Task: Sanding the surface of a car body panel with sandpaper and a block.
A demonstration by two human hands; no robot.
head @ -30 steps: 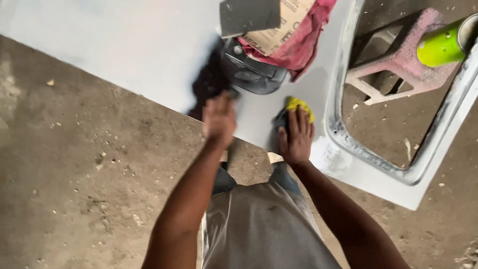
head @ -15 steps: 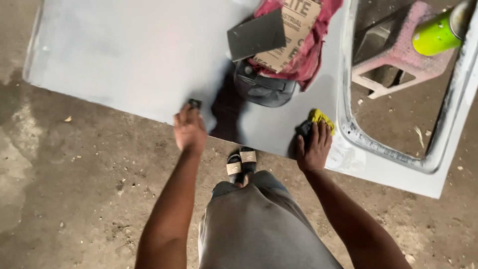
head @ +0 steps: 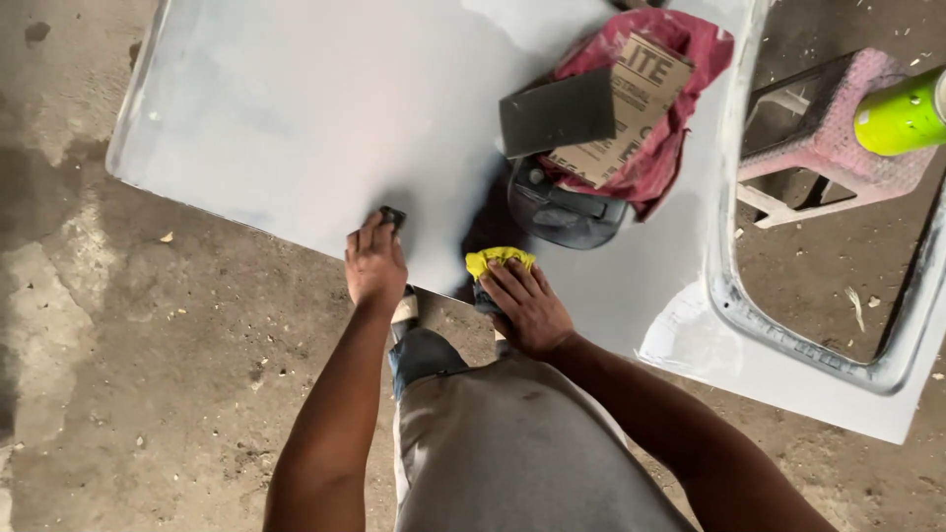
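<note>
A grey car door panel (head: 296, 118) lies flat over the concrete floor (head: 118, 394), its long axis running left-right. My left hand (head: 374, 264) presses a small dark sanding block (head: 392, 215) against it; my right hand (head: 527, 305) pins a yellow cloth (head: 498, 260).

Brown cardboard package sheet (head: 631, 103) seen upper centre-right of frame, flat, roughly rectangular, tilted, dark printed lettering on face. Laid on crumpled red cloth (head: 690, 59), partly overlapped at lower left by dark grey rectangular sheet (head: 558, 113). Lime-green cylindrical container (head: 902, 113) cut off at upper right edge; label not discernible. No signs or screens seen.
</note>
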